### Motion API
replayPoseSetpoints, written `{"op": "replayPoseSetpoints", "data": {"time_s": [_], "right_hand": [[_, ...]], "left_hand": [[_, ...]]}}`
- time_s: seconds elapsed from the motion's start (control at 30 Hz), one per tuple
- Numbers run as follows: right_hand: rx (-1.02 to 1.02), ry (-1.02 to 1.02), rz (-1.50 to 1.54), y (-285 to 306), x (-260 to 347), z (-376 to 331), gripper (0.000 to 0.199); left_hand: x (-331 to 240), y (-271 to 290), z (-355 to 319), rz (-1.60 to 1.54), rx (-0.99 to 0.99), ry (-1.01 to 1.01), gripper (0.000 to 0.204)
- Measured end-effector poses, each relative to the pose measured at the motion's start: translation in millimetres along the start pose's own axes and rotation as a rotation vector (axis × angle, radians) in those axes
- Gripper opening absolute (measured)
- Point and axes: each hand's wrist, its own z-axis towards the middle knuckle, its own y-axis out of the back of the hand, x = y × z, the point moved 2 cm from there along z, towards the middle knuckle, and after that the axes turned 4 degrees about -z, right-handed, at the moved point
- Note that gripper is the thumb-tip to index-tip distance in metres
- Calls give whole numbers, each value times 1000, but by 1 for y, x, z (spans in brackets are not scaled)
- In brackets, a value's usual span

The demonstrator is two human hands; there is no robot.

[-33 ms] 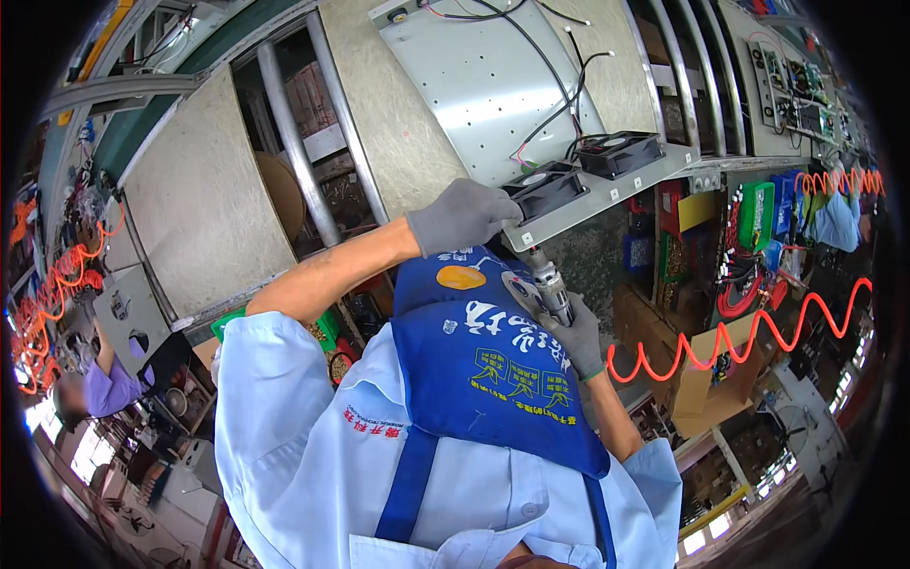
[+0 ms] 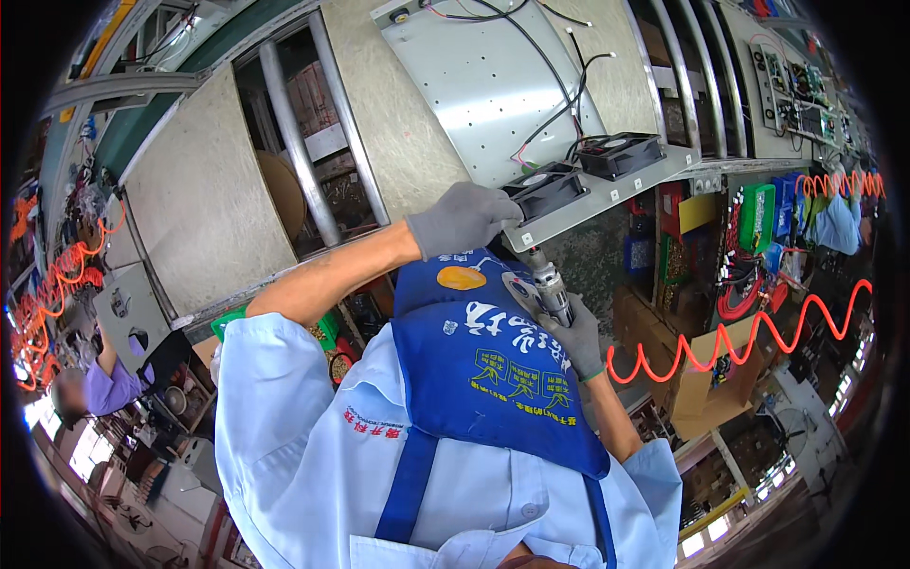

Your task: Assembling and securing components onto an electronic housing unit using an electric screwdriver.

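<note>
Left hand (image 2: 464,220): fingers closed on metal panel (image 2: 580,211) corner; right hand (image 2: 582,341): gripping driver (image 2: 551,287) (could skid if angled).

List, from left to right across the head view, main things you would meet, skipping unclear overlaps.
Pale flat board, grey-gloved left grip, silver cylindrical hand tool, rightmost square black fan, green plastic bin.
</note>
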Motion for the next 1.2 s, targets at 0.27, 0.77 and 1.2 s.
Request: {"op": "replayPoseSetpoints", "data": {"time_s": [0.27,0.77,1.2], "right_hand": [[75,37,126,-1,-7,6,38],[28,90,-29,-2,-16,9,40],[27,106,-7,-2,-16,10,41]], "left_hand": [[-40,-2,-14,-233,-77,370,42],[-29,-2,-10,-441,-127,551,36],[-36,6,-4,-330,-93,522,29]]}}
